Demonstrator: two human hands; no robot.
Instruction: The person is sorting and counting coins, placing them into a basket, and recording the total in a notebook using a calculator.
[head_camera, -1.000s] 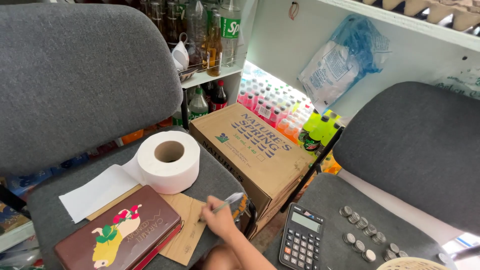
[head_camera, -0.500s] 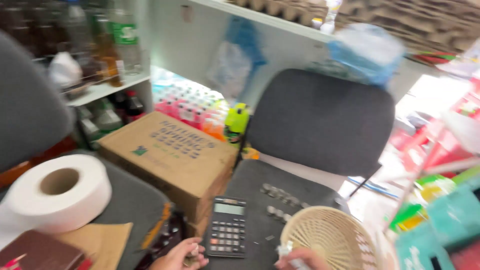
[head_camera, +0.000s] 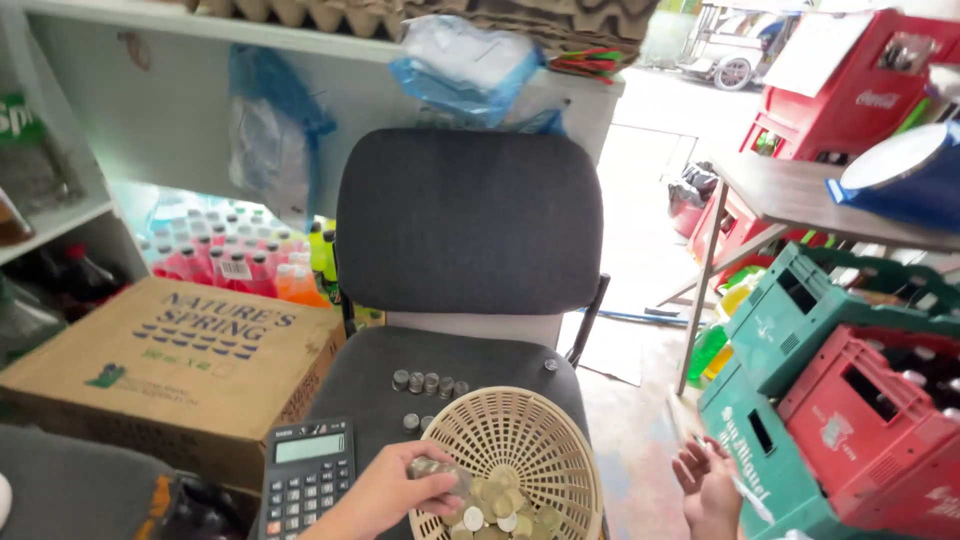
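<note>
Coins (head_camera: 495, 503) fill the round cream basket (head_camera: 520, 440) at the bottom centre of the frame, on the grey chair seat (head_camera: 480, 365). Your left hand (head_camera: 395, 490) pinches a small stack of them at the basket's left rim. Your right hand (head_camera: 708, 480), lower right, hangs open and empty. Coin stacks (head_camera: 425, 382) sit just above the basket; a calculator (head_camera: 307, 477) lies lower left.

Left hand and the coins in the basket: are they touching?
Touching. The head view shows the left hand reaching over the rim of the cream basket, fingers closed on coins at the top of the pile.
</note>
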